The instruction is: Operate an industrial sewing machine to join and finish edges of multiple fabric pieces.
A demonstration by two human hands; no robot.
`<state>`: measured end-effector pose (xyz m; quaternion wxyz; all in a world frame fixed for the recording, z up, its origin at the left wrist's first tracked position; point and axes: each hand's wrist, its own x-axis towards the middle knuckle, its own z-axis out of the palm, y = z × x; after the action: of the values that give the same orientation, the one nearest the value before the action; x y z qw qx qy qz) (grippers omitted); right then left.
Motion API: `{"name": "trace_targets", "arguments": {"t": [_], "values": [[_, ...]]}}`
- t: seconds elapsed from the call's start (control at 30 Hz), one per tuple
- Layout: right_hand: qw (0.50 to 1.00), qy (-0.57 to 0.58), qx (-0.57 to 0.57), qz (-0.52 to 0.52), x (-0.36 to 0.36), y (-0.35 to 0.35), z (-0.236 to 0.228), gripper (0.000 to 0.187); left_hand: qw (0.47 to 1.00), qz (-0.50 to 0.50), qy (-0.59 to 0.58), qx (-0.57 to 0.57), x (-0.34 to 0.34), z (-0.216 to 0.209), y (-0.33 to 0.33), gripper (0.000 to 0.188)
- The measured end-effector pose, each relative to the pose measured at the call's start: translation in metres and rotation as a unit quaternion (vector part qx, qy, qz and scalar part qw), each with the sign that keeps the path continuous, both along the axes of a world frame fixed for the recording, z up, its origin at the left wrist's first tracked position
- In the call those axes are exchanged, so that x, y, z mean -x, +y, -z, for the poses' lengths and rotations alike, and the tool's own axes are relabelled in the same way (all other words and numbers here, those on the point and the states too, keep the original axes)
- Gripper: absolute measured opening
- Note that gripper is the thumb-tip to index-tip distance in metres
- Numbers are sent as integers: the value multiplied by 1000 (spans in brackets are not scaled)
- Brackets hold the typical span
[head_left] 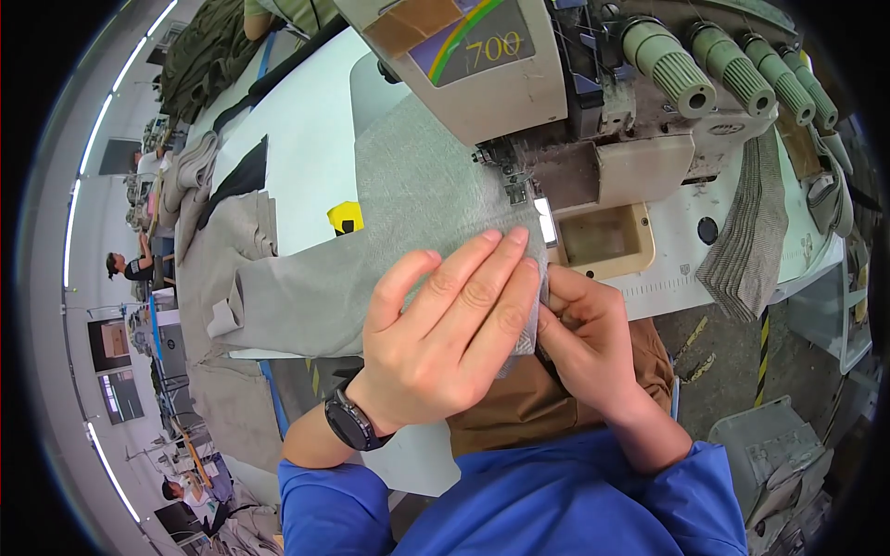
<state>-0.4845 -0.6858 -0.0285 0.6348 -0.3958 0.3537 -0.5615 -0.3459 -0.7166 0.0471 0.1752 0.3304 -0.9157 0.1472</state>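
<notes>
A piece of grey fabric (pixel 408 167) lies across the white sewing table, its right edge reaching the presser foot (pixel 516 192) of a beige overlock sewing machine (pixel 501 88). My left hand (pixel 454 320) rests flat on the fabric just below the foot, fingers stretched out. At the fabric's right edge my right hand (pixel 586 338) pinches the cloth between thumb and bent fingers. A dark watch (pixel 352 422) is on my left wrist.
Grey strips of cloth (pixel 742 236) hang over the table's right edge. An open tray (pixel 603 241) is set beside the machine. More fabric (pixel 227 371) is heaped at the left. A yellow and black piece (pixel 346 219) lies by the cloth. Grey plastic bins (pixel 765 445) stand lower right.
</notes>
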Motion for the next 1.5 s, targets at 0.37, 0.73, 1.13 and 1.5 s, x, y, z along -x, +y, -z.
{"name": "trace_targets", "arguments": {"t": [0.37,0.73,1.13,1.5], "values": [[997,63,28,-36,8,-7,4,20,1000,14,-3,10,-3,8,-16,21],[994,99,36,-16,7,-9,1,14,998,-1,52,-35,-3,19,-14,28],[995,93,36,-15,8,-10,-2,10,997,-42,41,-42,-1,14,-13,26],[996,84,29,-14,9,-9,-2,12,996,56,53,-43,-8,10,-14,32]]}}
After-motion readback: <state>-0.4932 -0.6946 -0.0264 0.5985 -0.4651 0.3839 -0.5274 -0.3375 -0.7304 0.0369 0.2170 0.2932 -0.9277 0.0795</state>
